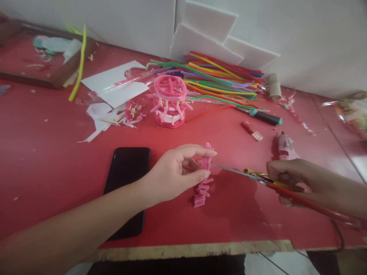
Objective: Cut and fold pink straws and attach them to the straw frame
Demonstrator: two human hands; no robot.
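Observation:
My left hand (174, 168) pinches a small bunch of short pink pipe cleaner pieces (206, 162) between thumb and fingers, just above the red table. Below the thumb, more cut pink pieces (200, 194) lie in a loose row. My right hand (295, 177) is closed round a pair of scissors (255, 176) with orange and yellow on the handles. Their blades point left, and the tip reaches the bunch in my left hand. Whether the tip touches the pieces or passes behind them, I cannot tell.
A black phone (129, 172) lies beside my left forearm. Behind stand a round pink pipe cleaner structure (170, 101) and a heap of coloured pipe cleaners (223, 82). A glue gun (285, 147), a cutter knife (266, 117) and a small red-and-clear packet (251, 131) lie to the right.

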